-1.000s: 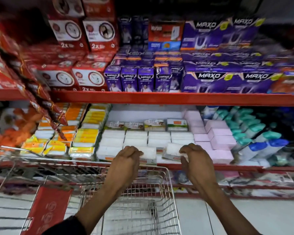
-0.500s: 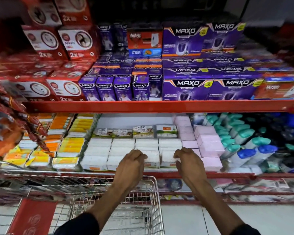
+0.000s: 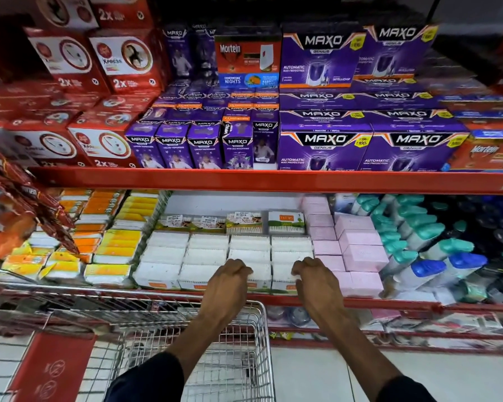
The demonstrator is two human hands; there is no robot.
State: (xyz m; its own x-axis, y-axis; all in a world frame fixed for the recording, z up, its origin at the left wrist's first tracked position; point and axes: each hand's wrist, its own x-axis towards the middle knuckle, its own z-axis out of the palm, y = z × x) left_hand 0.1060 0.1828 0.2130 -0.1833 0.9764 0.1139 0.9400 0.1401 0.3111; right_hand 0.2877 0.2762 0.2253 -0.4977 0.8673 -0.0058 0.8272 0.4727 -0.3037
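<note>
White packs (image 3: pixel 204 256) fill rows up to the front edge of the lower shelf (image 3: pixel 389 303), between yellow packets (image 3: pixel 119 248) and pink boxes (image 3: pixel 360 256). The left hand (image 3: pixel 228 285) and right hand (image 3: pixel 317 282) each curl their fingers over a front-row pack, apparently gripping it. Below, a wire trolley (image 3: pixel 244 358) holds a red panel (image 3: pixel 50 369).

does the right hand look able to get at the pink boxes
Probably yes: the pink boxes sit just right of the right hand on the same open shelf, nothing between. It would first have to release the white pack its fingers curl on.
</note>
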